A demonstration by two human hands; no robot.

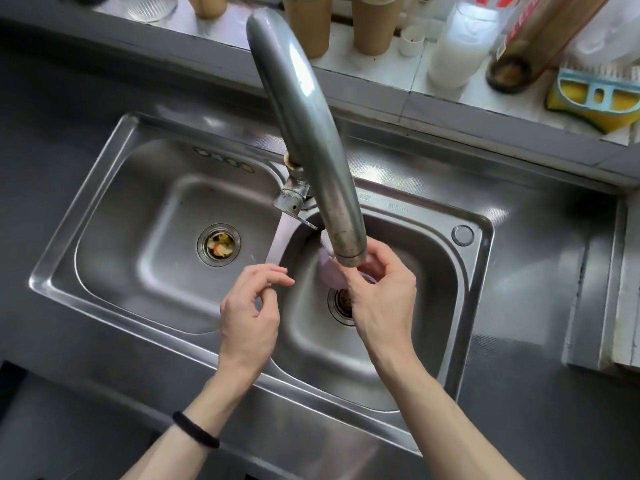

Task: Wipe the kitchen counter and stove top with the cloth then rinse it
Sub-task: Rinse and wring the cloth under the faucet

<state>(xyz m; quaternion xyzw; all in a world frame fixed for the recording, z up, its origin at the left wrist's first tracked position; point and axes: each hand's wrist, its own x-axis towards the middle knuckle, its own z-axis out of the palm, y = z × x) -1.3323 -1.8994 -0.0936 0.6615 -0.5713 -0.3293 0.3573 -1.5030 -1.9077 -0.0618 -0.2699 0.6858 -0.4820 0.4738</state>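
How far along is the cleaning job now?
Wiping seems done, as the cloth is already at the sink. In hand: the right hand holds it under the tap; the left hand holds nothing. Left: the rinse; I cannot tell if water runs.

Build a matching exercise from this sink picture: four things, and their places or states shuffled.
1. cloth
2. left hand
3. food scraps
4. sponge

A. in the left drain
B. on the tiled ledge, far right
C. gripped by the right hand under the faucet spout
D. holding nothing, over the basin divider

Pairs: 1-C, 2-D, 3-A, 4-B.
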